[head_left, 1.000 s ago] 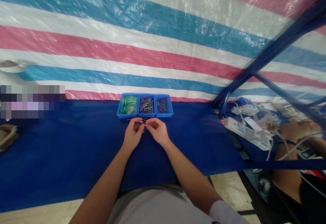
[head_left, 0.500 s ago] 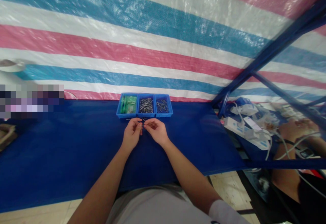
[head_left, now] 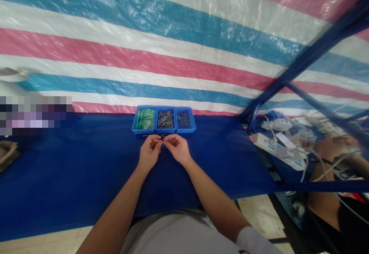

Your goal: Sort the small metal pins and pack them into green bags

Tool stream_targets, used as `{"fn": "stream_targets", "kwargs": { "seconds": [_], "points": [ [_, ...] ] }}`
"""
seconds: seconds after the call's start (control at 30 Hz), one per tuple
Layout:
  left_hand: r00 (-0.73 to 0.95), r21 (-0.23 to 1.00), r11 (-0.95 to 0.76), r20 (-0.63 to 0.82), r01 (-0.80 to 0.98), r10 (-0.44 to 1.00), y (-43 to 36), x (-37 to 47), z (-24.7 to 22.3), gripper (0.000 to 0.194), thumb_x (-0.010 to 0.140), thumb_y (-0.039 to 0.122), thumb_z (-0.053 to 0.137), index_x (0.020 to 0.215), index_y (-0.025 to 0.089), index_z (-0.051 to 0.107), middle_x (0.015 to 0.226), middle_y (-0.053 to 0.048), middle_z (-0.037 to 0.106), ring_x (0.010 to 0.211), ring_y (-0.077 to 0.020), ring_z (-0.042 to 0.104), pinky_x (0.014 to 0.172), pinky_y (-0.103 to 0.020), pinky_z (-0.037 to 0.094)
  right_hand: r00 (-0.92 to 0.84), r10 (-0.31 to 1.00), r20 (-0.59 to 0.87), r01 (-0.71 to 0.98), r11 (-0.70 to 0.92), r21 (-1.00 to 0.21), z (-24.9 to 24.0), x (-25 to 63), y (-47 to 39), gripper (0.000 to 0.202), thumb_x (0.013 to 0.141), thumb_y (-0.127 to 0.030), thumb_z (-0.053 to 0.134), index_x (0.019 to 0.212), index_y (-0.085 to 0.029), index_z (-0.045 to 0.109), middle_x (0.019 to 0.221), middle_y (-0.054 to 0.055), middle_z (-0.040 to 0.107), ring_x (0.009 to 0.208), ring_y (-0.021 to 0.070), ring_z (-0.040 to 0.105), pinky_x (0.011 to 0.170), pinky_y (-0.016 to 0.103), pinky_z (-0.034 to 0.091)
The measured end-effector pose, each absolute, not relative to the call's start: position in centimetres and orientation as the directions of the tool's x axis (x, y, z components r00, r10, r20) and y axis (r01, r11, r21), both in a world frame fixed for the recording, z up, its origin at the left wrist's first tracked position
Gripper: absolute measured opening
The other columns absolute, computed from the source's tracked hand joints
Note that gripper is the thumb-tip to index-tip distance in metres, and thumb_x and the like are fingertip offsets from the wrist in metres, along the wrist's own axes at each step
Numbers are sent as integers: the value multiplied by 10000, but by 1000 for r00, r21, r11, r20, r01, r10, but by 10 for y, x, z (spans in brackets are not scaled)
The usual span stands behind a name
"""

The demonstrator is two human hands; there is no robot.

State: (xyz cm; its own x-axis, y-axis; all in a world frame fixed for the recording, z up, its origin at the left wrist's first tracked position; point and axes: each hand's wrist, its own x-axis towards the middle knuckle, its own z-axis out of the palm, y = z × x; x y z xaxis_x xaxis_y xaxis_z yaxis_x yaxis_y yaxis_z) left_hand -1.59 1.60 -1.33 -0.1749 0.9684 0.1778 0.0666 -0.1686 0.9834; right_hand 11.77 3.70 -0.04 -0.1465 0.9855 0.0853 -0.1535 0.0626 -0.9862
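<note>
Lying in blue bins [head_left: 165,131]: metal pieces [head_left: 166,120].

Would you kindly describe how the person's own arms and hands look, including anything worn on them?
The left hand and right hand are bare, with no gloves, and no watch or band shows on either wrist. Both forearms are uncovered. A pale grey sleeve shows on the right arm; the left sleeve is out of view.
</note>
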Motion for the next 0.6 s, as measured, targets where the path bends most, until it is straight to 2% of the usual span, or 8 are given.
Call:
{"fn": "stream_targets", "kwargs": {
  "seconds": [0.23, 0.43, 0.6],
  "points": [
    [-163, 978, -179, 194, 105, 967, 14, -16, -8, 186, 865, 328, 560, 989, 191, 547, 598, 67, 522, 466, -74, 504, 484, -196, 416, -166, 982, 86, -155, 60, -986, -1, 117, 36, 187, 697, -316, 757, 814, -208, 658, 805, 21, 721, 738, 170, 685, 759, 334, 562],
    [-177, 982, -188, 188, 18, 966, 15, -14, -10, 268, 796, 325, 649, 1004, 191, 545, 873, -7, 619, 659, -106, 617, 613, -244, 530, -143, 986, 89, -177, 63, -982, -2, 117, 38, 182, 693, -306, 755, 810, -208, 657, 800, 21, 715, 713, 165, 677, 726, 321, 562],
    [-166, 982, -188, 188, 18, 968, 16, -15, -15, 236, 818, 306, 619, 1010, 190, 546, 839, 2, 596, 585, -84, 567, 549, -221, 493, -146, 985, 92, -161, 68, -985, -3, 117, 37, 196, 696, -330, 756, 816, -211, 657, 806, 25, 718, 740, 175, 686, 753, 332, 566]
  ]
}}
